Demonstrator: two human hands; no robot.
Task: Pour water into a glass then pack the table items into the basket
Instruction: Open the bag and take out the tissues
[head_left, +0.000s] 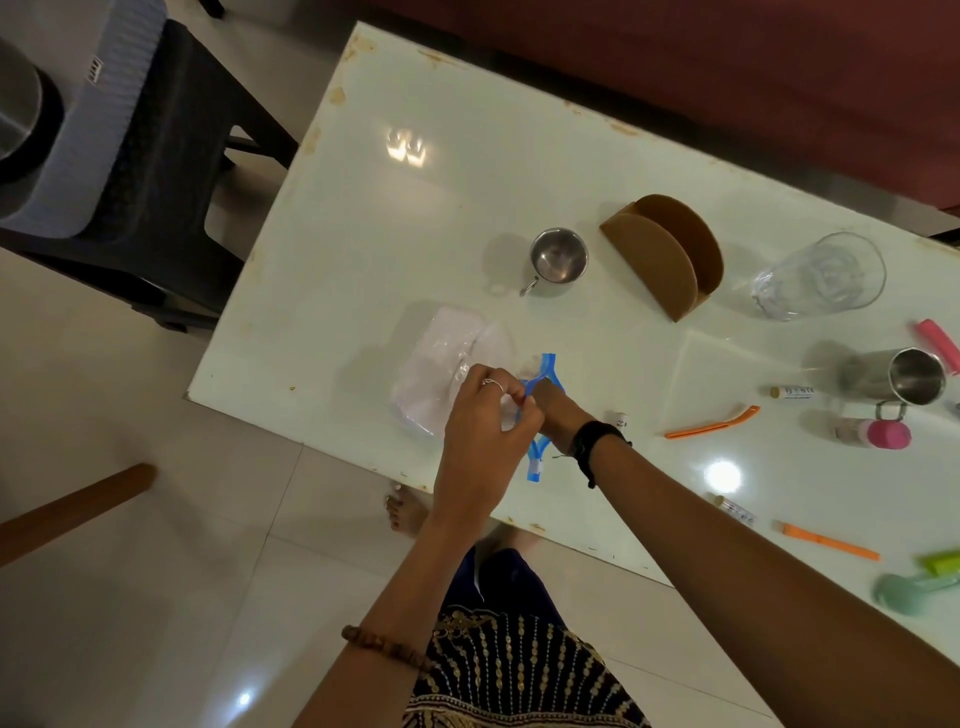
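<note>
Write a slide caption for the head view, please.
Both hands, left and right, pinch a zip bag's blue seal at the table edge.

Glossy table (415, 218), shiny metal cup (558, 256)

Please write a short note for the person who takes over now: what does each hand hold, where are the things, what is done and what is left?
Left hand: pinches the blue zip edge of the clear bag.
Right hand: grip on the other side of the bag opening.
The bag lies near the table edge.
The glass, small steel cup, brown holder, steel mug, pink-capped bottle and orange clips are all loose on the table.
Done: cannot tell if the glass holds water.
Left: pack everything; no basket in view.
</note>
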